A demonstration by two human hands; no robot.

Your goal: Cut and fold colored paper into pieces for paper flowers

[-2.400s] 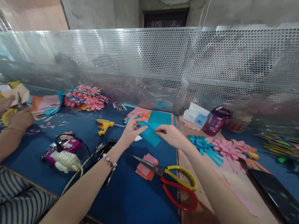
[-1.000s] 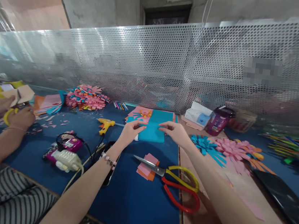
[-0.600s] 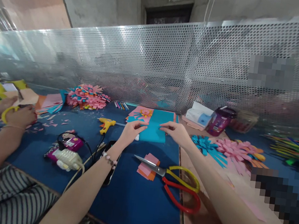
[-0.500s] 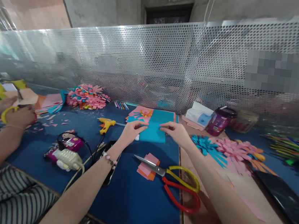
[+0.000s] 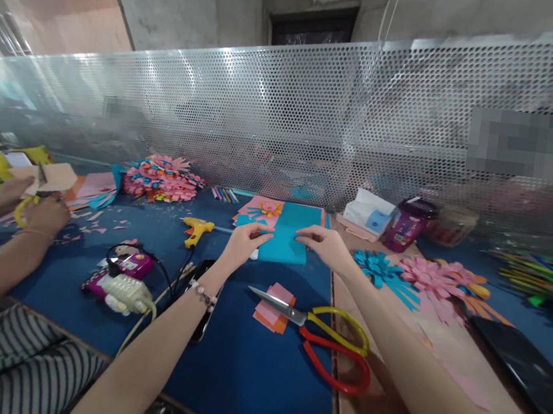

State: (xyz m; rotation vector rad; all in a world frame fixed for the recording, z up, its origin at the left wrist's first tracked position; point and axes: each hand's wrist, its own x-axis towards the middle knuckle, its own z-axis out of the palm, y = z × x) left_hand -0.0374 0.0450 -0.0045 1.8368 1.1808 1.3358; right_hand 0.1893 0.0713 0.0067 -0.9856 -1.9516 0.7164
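A folded sheet of blue paper [image 5: 282,249] lies between my two hands on the dark blue table. My left hand [image 5: 242,243] is closed on its left side, thumb and fingers together at the edge. My right hand [image 5: 323,245] pinches the right side the same way. Beyond them, more blue and pink sheets [image 5: 300,214] lie stacked, with a small orange paper flower [image 5: 270,209] on top. Nearer to me, large scissors [image 5: 293,313] with one yellow and one red handle rest across small pink and orange paper squares [image 5: 270,319].
A yellow glue gun [image 5: 197,232] and a phone [image 5: 204,326] are left of centre, near a corded power strip [image 5: 121,282]. Paper flowers [image 5: 424,275] and another phone [image 5: 528,372] lie right. A co-worker's hands [image 5: 43,215] cut paper at left. A perforated metal screen [image 5: 287,121] stands behind.
Earlier the blue paper was lifted and tilted between my hands; now it lies flat and folded. My hands have since held almost still. The co-worker's scissors and paper have shifted slightly.
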